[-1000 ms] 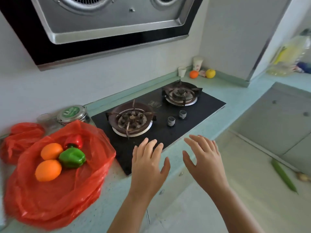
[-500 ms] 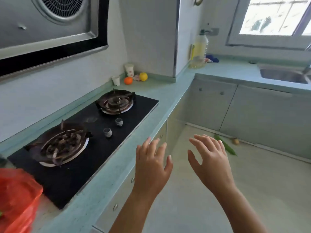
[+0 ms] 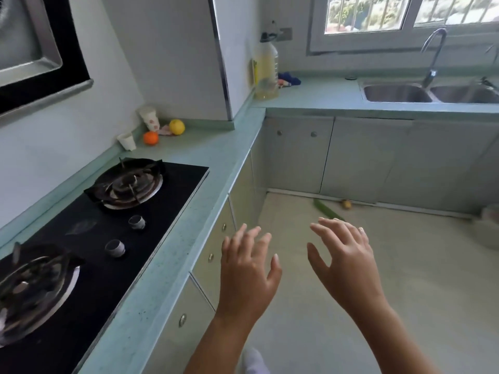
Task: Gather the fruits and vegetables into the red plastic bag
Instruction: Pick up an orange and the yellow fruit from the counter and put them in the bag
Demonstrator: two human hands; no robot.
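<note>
Pale kitchen floor (image 3: 405,292) spreads under both empty hands, fingers spread: the left hand (image 3: 245,268) beside the tabletop (image 3: 205,157) edge, the right hand (image 3: 343,260) further out. Just past the right fingertips a green cucumber (image 3: 325,210) lies on the floor, slanting far-left to near-right, so the right hand is nearer. An orange (image 3: 151,137) and lemon (image 3: 177,126) sit in the tabletop's far corner. No red bag shows.

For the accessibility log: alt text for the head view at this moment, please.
The left hand and right hand hover open and empty over the kitchen floor beside a gas hob. An orange and a yellow fruit sit in the counter corner; a green vegetable lies on the floor.
</note>
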